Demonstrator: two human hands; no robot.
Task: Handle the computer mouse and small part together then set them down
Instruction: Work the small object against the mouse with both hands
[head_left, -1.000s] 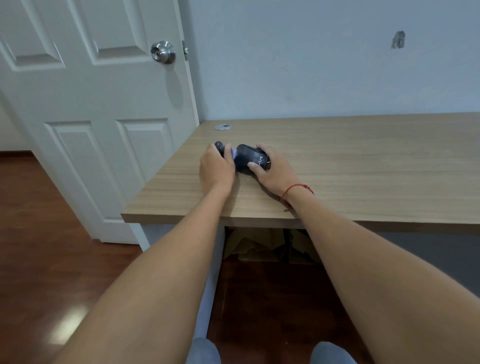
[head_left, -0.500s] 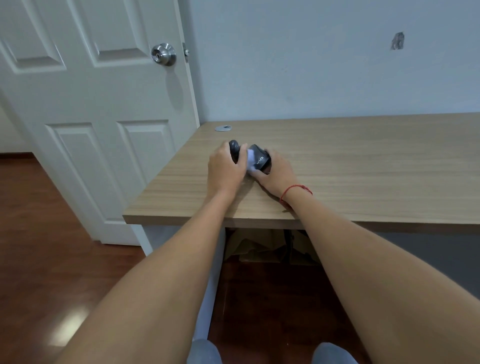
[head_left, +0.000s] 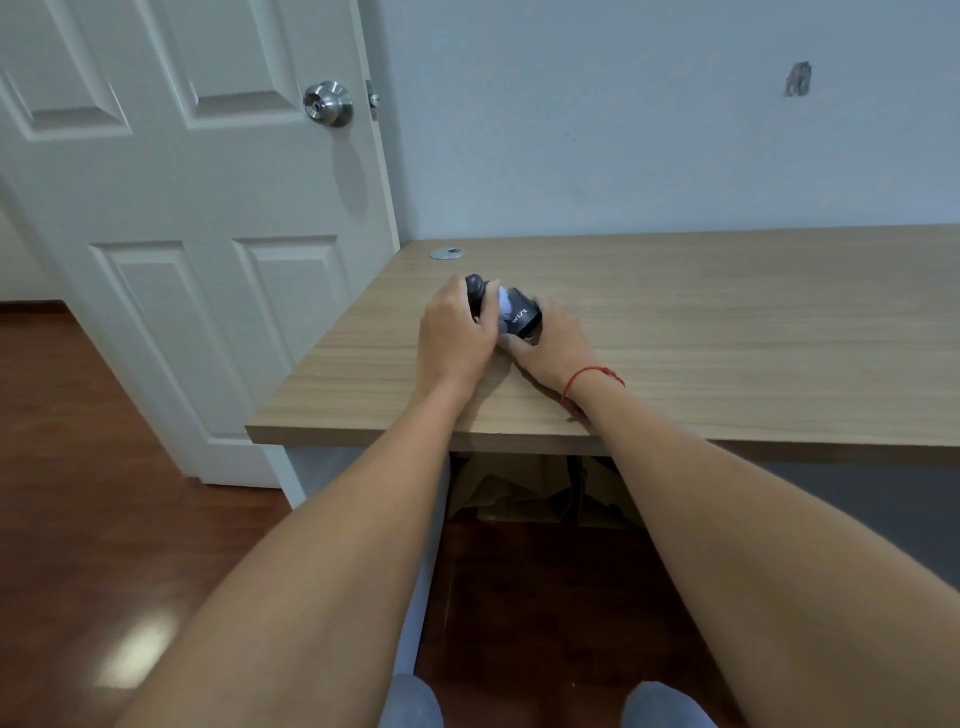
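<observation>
A black computer mouse (head_left: 522, 317) with white lettering is tilted up above the wooden desk (head_left: 727, 322), near its left end. My right hand (head_left: 550, 345) grips the mouse from the right and below. My left hand (head_left: 457, 332) is closed around a small dark rounded part (head_left: 475, 287) and presses it against the mouse's left side. A pale bluish patch shows between the part and the mouse. My fingers hide most of the small part and where the two meet.
A small round metal grommet (head_left: 447, 253) lies on the desk's far left corner by the wall. A white panelled door (head_left: 197, 208) with a steel knob stands left of the desk. Cardboard (head_left: 519, 493) sits under the desk on the wood floor.
Both hands have drawn together. The mouse has gone from lying flat to tilted up on end, and my left hand has brought the small part against it.
</observation>
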